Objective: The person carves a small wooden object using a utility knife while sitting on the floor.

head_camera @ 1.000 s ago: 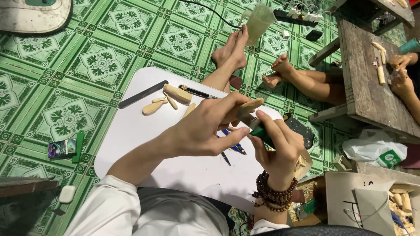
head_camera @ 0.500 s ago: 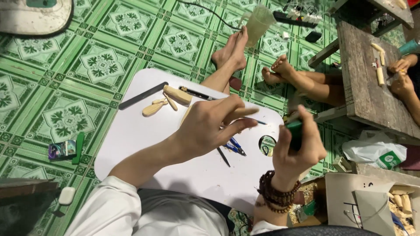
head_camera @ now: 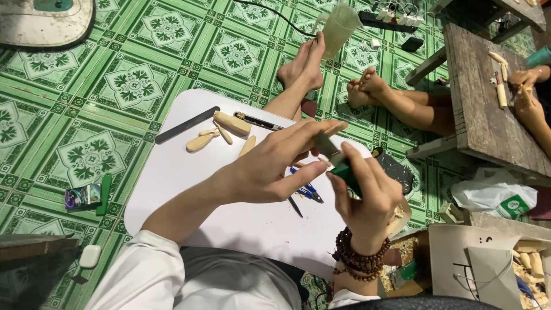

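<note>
1. The left hand (head_camera: 270, 169) is closed in a pinch on a thin, pale wooden stick (head_camera: 333, 131), fingers stretched along it above the white counter (head_camera: 172, 172).
2. The right hand (head_camera: 367, 198) is wrapped tight around a green-handled knife (head_camera: 344, 172); its short blade end meets the stick just beside the left fingertips (the blade itself is too small to make out).
3. A bracelet of dark round beads (head_camera: 359, 258) circles the right wrist.
4. The counter is a smooth white board with rounded corners, lying over the person's lap.
5. On its far side lie a flat dark file (head_camera: 186, 124), a chunky block of light wood (head_camera: 232, 122), and small rounded carved pieces (head_camera: 202, 140) just beside it.
6. A slim black pen-like tool (head_camera: 258, 121) rests near the block; blue pens (head_camera: 307, 189) lie under the hands.
7. The floor (head_camera: 115, 74) is glossy green tile with white leaf patterns.
8. At the right, another person's hands (head_camera: 525, 86) rest on a rough grey wooden bench (head_camera: 476, 103).
</note>
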